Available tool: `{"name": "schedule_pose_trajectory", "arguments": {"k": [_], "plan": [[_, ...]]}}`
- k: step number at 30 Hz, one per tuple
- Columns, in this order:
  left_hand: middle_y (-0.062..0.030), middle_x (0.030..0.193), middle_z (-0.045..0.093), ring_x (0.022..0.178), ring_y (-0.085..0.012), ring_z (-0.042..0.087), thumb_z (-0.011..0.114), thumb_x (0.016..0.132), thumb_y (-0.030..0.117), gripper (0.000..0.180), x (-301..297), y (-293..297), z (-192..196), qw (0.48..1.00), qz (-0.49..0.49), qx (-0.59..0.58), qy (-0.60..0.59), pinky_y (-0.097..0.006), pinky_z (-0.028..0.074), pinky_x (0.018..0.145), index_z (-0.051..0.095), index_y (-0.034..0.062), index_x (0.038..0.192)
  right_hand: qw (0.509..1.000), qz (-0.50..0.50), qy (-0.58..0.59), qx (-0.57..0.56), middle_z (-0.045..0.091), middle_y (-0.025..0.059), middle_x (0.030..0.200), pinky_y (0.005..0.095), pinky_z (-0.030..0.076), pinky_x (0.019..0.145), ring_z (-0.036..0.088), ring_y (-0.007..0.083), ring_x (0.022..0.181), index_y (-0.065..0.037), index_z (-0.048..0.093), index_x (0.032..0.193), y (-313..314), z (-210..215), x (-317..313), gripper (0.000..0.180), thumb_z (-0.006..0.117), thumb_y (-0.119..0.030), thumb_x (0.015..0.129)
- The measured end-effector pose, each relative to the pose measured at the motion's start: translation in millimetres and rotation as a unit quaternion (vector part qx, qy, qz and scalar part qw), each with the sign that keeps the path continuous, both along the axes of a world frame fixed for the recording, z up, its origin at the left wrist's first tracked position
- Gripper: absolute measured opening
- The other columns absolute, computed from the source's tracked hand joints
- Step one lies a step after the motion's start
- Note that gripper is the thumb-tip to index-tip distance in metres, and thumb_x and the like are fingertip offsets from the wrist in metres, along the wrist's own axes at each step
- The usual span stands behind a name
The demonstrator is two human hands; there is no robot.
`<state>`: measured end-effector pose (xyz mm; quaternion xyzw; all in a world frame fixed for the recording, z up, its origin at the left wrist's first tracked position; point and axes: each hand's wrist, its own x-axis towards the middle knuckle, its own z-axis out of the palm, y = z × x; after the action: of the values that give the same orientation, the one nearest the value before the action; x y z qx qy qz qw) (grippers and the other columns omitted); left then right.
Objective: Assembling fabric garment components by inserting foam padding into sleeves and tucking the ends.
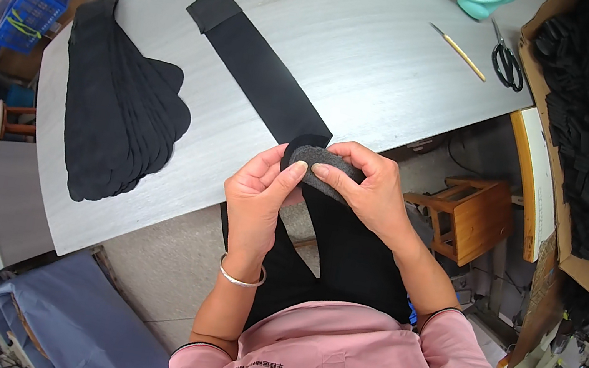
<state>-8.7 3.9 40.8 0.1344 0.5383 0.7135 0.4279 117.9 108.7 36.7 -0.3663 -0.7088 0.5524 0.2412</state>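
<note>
A long black fabric strap lies slantwise on the grey table, its squared far end folded or doubled. Its rounded near end, with a dark grey fuzzy patch, is lifted at the table's front edge. My left hand pinches this end from the left, thumb on the grey face. From the right, my right hand grips the same end, its thumb close to the other one. The fingers behind the fabric are partly hidden.
A fanned stack of black fabric pieces lies at the table's left. Black-handled scissors and a pointed tool with a yellowish handle are at the far right. Beyond stands a cardboard box of black strips. A wooden stool sits below.
</note>
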Motion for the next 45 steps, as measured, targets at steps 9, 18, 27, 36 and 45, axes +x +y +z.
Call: {"name": "schedule_pose_trajectory", "arguments": {"k": [9, 18, 27, 36, 45], "plan": [[-0.0071, 0.095, 0.073, 0.080, -0.0078, 0.068, 0.069, 0.093, 0.007, 0.022, -1, -7, -10, 1.000, 0.014, 0.000, -0.007, -0.020, 0.054, 0.065, 0.068, -0.0019, 0.113, 0.989, -0.067, 0.035, 0.131, 0.068, 0.0110, 0.097, 0.0298, 0.055, 0.065, 0.070, 0.0184, 0.080, -0.002, 0.068, 0.108, -14, 16, -17, 0.029, 0.078, -0.014, 0.084], [-0.0013, 0.096, 0.072, 0.080, -0.0052, 0.063, 0.069, 0.094, 0.009, 0.018, 6, -9, -17, 0.999, 0.045, -0.003, -0.005, -0.018, 0.048, 0.063, 0.071, 0.0023, 0.110, 0.983, 0.058, 0.126, -0.119, 0.064, 0.0060, 0.104, 0.0255, 0.061, 0.062, 0.068, 0.0132, 0.088, 0.001, 0.067, 0.107, -11, 6, -18, 0.019, 0.070, -0.005, 0.090], [-0.0025, 0.088, 0.070, 0.071, -0.0072, 0.060, 0.063, 0.099, 0.019, 0.023, -3, -14, 0, 0.997, 0.005, 0.022, -0.077, -0.021, 0.046, 0.061, 0.067, -0.0005, 0.111, 0.980, 0.067, 0.091, -0.164, 0.071, 0.0044, 0.086, 0.0246, 0.058, 0.064, 0.067, 0.0085, 0.082, 0.002, 0.067, 0.101, -1, 18, -4, 0.015, 0.071, -0.006, 0.089], [-0.0014, 0.088, 0.068, 0.070, -0.0054, 0.058, 0.065, 0.098, 0.015, 0.015, -10, -20, -21, 0.970, -0.169, 0.035, -0.173, -0.019, 0.046, 0.061, 0.066, 0.0024, 0.107, 0.993, 0.100, 0.050, -0.034, 0.070, 0.0048, 0.080, 0.0240, 0.050, 0.066, 0.063, 0.0071, 0.076, 0.000, 0.069, 0.097, -2, 16, 14, 0.018, 0.076, -0.011, 0.085], [0.0001, 0.091, 0.067, 0.076, -0.0040, 0.058, 0.067, 0.096, 0.015, 0.016, -16, -24, -1, 0.955, -0.256, 0.001, -0.147, -0.018, 0.047, 0.064, 0.065, 0.0028, 0.106, 0.998, 0.024, 0.025, 0.049, 0.058, 0.0077, 0.103, 0.0236, 0.045, 0.059, 0.056, 0.0084, 0.063, -0.003, 0.054, 0.106, -16, 24, 23, 0.050, 0.088, -0.018, 0.072]]}}
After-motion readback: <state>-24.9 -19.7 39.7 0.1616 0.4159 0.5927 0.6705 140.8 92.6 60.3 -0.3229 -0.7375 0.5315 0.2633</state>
